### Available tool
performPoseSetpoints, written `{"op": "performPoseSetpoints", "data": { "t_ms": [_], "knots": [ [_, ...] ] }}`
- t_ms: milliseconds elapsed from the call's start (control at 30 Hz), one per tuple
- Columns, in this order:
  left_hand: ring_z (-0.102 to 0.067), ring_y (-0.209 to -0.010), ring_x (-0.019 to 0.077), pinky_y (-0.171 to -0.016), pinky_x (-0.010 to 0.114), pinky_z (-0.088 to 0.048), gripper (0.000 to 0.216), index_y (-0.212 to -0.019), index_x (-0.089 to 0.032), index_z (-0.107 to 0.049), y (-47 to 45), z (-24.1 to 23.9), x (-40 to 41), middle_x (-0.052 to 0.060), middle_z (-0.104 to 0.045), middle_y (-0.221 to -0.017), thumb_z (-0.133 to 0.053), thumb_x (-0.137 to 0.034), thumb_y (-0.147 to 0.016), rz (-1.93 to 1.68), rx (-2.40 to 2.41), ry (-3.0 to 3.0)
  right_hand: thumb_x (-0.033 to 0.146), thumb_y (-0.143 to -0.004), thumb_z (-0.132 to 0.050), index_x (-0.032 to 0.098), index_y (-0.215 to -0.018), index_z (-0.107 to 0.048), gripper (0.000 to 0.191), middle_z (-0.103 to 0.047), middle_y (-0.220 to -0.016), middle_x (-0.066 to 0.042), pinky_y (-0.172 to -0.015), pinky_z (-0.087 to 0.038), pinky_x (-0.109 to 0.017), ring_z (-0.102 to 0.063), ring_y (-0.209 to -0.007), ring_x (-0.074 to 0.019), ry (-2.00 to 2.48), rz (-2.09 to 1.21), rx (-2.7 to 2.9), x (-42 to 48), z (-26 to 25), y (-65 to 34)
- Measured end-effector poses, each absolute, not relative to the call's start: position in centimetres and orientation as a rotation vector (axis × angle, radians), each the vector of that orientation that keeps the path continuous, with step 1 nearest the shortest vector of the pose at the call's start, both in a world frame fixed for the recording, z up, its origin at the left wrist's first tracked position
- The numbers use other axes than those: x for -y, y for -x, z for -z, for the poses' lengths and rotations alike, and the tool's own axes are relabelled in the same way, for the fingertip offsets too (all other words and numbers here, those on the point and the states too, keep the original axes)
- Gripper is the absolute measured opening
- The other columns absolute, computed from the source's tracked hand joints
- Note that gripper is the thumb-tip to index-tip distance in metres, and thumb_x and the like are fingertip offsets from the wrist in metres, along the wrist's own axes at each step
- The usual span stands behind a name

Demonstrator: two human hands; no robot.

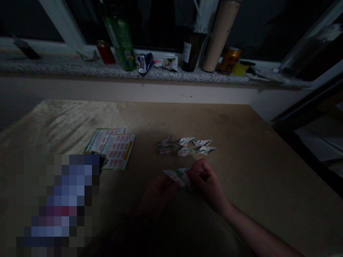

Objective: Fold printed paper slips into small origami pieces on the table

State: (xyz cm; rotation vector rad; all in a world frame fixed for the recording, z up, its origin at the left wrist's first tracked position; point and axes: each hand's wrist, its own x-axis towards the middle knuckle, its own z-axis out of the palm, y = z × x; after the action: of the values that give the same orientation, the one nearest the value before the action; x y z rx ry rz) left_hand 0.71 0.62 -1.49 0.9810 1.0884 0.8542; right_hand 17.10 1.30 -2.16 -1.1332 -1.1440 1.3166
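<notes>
A partly folded piece of printed paper (174,175), white with green and orange print, is held between both hands above the table. My left hand (159,191), dim in shadow, grips its left and lower side. At its right corner, the fingers of my right hand (205,178) are closed in a pinch. Just beyond stand several small folded paper pieces (186,152) with pointed ends, grouped in two rows. To the left lie flat printed sheets (118,151) with rows of red print, overlapping each other.
A pixelated blue object (65,200) lies at the front left of the table (227,123). Along the granite windowsill (160,75) behind stand a green bottle (123,46), a dark bottle (190,51), a tall beige tube (221,35), an orange can (230,60) and crumpled wrappers (145,63).
</notes>
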Motion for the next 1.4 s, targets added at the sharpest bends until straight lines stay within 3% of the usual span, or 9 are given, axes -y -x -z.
{"op": "performPoseSetpoints", "data": {
  "t_ms": [167,400,700,1033,1200,1400],
  "knots": [
    [-0.068,-0.083,0.0212,-0.077,0.031,-0.052,0.03,-0.092,-0.018,-0.066,-0.8,1.4,-0.9,0.003,-0.073,-0.087,-0.069,-0.035,-0.068,-0.846,-1.084,-0.888,0.031,-0.081,-0.061,0.022,-0.094,-0.053,0.018,-0.049,-0.063,0.006,-0.051,-0.039,-0.02,-0.047,-0.055,-0.0095,1.151,-1.244,1.212,-1.1,2.0,-17.1],
    [-0.067,-0.088,0.0255,-0.079,0.034,-0.052,0.036,-0.09,-0.018,-0.067,-0.9,1.2,-0.9,0.005,-0.074,-0.088,-0.075,-0.038,-0.061,-0.901,-1.188,-0.835,0.026,-0.082,-0.06,0.023,-0.101,-0.061,0.019,-0.065,-0.096,-0.003,-0.077,-0.049,-0.028,-0.061,-0.088,-0.017,1.176,-1.058,1.422,-0.9,2.1,-17.2],
    [-0.065,-0.096,0.0208,-0.084,0.031,-0.05,0.064,-0.124,-0.019,-0.047,-0.8,1.1,-0.6,0.005,-0.07,-0.105,-0.074,-0.025,-0.066,-0.969,-1.006,-0.827,0.023,-0.081,-0.061,0.022,-0.101,-0.061,0.02,-0.064,-0.091,-0.004,-0.072,-0.049,-0.028,-0.06,-0.084,-0.0177,1.213,-0.958,1.555,-1.1,2.0,-17.4],
    [-0.066,-0.093,0.022,-0.083,0.031,-0.051,0.04,-0.108,-0.02,-0.061,-0.3,1.9,-0.7,0.003,-0.072,-0.098,-0.067,-0.027,-0.07,-0.914,-1.168,-1.042,0.019,-0.085,-0.055,0.024,-0.114,-0.057,0.029,-0.057,-0.084,-0.002,-0.067,-0.047,-0.028,-0.055,-0.076,-0.0154,1.163,-0.86,1.686,-1.0,2.2,-17.4],
    [-0.067,-0.09,0.0211,-0.083,0.031,-0.051,0.036,-0.109,-0.022,-0.062,0.1,1.8,-0.5,0.001,-0.073,-0.096,-0.063,-0.031,-0.074,-0.856,-1.255,-1.286,0.02,-0.086,-0.055,0.024,-0.115,-0.058,0.029,-0.059,-0.088,-0.003,-0.069,-0.047,-0.028,-0.056,-0.078,-0.0159,1.111,-0.92,1.736,-1.0,2.0,-17.4],
    [-0.063,-0.101,0.0193,-0.089,0.028,-0.049,0.041,-0.12,-0.027,-0.056,0.5,1.7,-0.6,-0.001,-0.068,-0.111,-0.058,-0.035,-0.08,-0.831,-1.254,-1.487,0.025,-0.085,-0.058,0.027,-0.119,-0.054,0.035,-0.063,-0.1,-0.004,-0.077,-0.048,-0.031,-0.06,-0.088,-0.0178,1.081,-1.038,1.727,-0.7,2.3,-17.2]
  ]
}}
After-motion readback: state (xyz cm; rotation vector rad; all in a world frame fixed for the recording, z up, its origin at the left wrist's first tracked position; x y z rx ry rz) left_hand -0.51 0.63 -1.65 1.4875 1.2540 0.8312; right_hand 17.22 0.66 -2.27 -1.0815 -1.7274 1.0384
